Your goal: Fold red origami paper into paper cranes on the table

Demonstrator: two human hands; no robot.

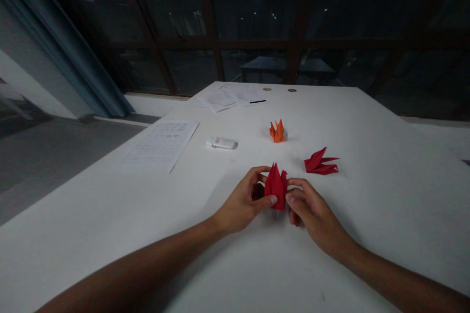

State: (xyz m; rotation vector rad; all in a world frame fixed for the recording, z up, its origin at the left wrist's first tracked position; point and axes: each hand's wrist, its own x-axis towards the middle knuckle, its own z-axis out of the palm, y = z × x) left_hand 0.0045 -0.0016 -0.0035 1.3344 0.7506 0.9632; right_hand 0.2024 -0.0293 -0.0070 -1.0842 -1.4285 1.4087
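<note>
A folded red origami crane (276, 188) stands upright between my hands, just above the white table. My left hand (247, 198) grips it from the left, thumb across its front and fingers behind. My right hand (312, 210) closes on its right edge with thumb and index finger, the other fingers curled under. Pointed tips rise at the top of the paper, one bent over at the right. Beyond my right hand lies a second red origami crane (320, 162). An orange origami crane (277, 131) stands farther back.
On the white table (385, 195), a white correction-tape-like object (221, 143) lies left of the orange crane. A printed sheet (161, 145) is at the left edge, with more papers (223, 98) and a dark pen (258, 101) behind. Dark windows and a blue curtain (69, 44) stand beyond.
</note>
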